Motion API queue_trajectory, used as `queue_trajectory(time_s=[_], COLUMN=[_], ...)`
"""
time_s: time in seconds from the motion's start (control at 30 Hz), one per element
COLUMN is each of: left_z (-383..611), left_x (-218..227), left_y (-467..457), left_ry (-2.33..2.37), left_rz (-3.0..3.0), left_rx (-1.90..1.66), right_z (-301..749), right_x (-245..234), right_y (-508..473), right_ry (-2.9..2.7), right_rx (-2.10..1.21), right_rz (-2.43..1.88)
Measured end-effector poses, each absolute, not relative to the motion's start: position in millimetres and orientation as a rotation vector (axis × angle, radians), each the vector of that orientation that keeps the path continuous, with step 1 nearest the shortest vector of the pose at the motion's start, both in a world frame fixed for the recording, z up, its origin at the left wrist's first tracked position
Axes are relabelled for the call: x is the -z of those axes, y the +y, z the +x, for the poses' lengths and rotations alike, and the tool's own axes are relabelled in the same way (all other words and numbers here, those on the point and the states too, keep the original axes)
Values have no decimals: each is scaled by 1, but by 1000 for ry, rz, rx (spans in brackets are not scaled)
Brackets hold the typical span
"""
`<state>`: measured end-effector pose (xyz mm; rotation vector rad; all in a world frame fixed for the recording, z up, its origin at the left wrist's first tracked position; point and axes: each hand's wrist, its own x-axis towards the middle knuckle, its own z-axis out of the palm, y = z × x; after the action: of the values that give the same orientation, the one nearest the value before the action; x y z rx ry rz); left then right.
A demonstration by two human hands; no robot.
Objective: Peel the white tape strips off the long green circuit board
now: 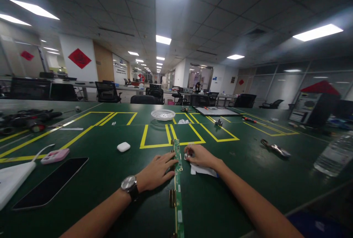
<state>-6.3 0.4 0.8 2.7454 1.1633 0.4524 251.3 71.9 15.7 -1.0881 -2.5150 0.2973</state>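
Observation:
A long, narrow green circuit board (178,188) runs away from me along the green table, with gold-coloured connectors (172,198) on its left side. My left hand (157,170), with a watch on its wrist, lies with fingers spread and their tips touching the board's left edge. To the right of the board my right hand (200,155) is closed in a pinch on a small white piece (186,156), too small to make out fully. Beneath this hand lies a white sheet or wipe (204,170), partly hidden by the wrist.
A white earbud case (123,147), a phone (52,183) and a pink case (55,155) lie to the left. Ahead stands a white basket (163,114). On the right are a metal tool (275,149) and a water bottle (333,157). Cables and tools (30,118) crowd the far left.

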Motion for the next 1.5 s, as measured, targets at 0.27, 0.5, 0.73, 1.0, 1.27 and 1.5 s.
queue_trajectory(time_s=[0.27, 0.5, 0.73, 1.0, 1.27, 1.5], left_z=[-7, -7, -10, -10, -12, -19], left_x=[-4, -6, -6, -5, -3, 0], left_y=[0, 0, 7, 8, 9, 16], left_ry=[1171, 1128, 1028, 1051, 1095, 1271], left_rz=[2730, 2717, 2708, 2708, 2584, 2350], left_rx=[-391, -377, -416, -387, -570, -986], right_z=[236, 235, 239, 241, 233, 260], right_x=[-15, -13, -17, -20, -22, -18], right_y=[62, 62, 68, 68, 68, 93], right_ry=[-2492, -2488, -2573, -2593, -2569, -2626], right_rx=[-222, -215, -309, -323, -349, -223], right_rz=[-1087, -1060, -916, -824, -710, -951])
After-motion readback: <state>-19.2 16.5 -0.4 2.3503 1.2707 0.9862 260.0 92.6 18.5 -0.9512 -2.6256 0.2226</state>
